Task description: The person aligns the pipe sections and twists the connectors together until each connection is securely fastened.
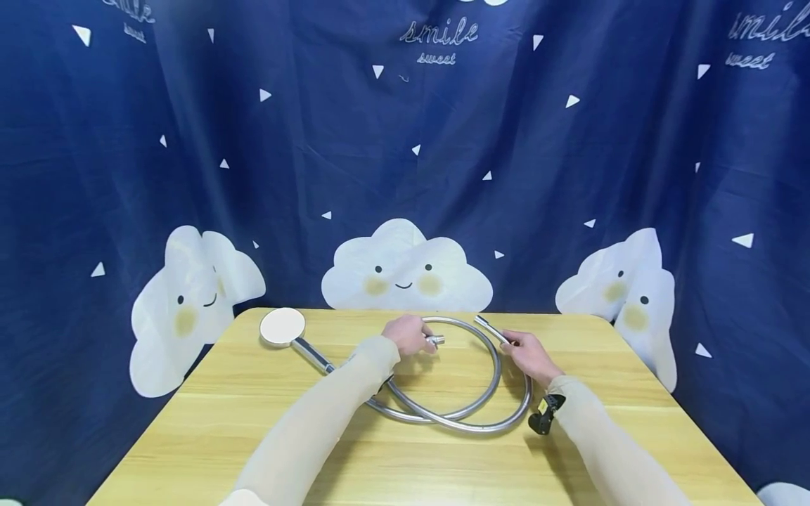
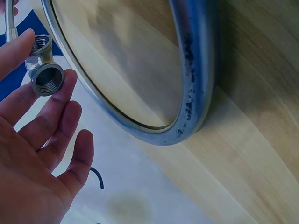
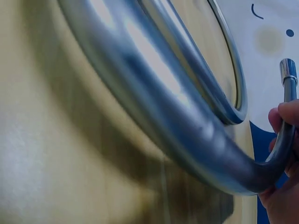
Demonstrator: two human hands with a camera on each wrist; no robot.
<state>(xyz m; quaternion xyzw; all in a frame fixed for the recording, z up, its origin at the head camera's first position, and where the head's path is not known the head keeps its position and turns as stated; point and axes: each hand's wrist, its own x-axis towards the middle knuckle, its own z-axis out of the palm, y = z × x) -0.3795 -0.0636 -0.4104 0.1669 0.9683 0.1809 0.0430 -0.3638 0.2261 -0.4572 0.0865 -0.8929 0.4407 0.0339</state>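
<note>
My left hand (image 1: 407, 335) pinches a small metal tee fitting (image 2: 41, 61) between thumb and fingers, above the table's far half. Two threaded openings of the fitting face the left wrist camera. With my right hand (image 1: 530, 358) I grip a grey shower hose (image 1: 497, 362) just below its end. The chrome connector (image 3: 288, 69) at that end sticks out past my fingers, pointing up in the right wrist view. The hose loops across the table between both hands. At the far left lies a round shower head (image 1: 283, 327) with a chrome handle, joined to the hose; my left forearm hides part of this.
The hose loops lie on a light wooden table (image 1: 209, 429). Behind the far edge hangs a dark blue curtain (image 1: 354, 154) printed with white clouds and triangles. A black wrist camera (image 1: 545, 414) is worn on the right wrist, close over the tabletop.
</note>
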